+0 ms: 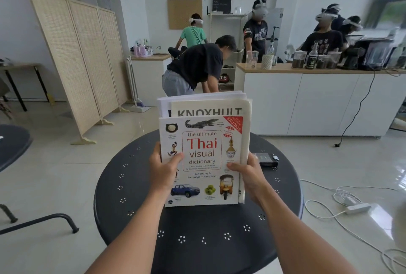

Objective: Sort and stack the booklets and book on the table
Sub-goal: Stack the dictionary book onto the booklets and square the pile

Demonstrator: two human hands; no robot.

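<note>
- Above the round black tabletop [136, 186], I stand the book [202, 161] and booklets [208, 106] upright, likely squaring their bottom edges.
- My left hand [163, 170] and right hand [250, 175] clasp opposite sides, thumbs across the front cover.
</note>
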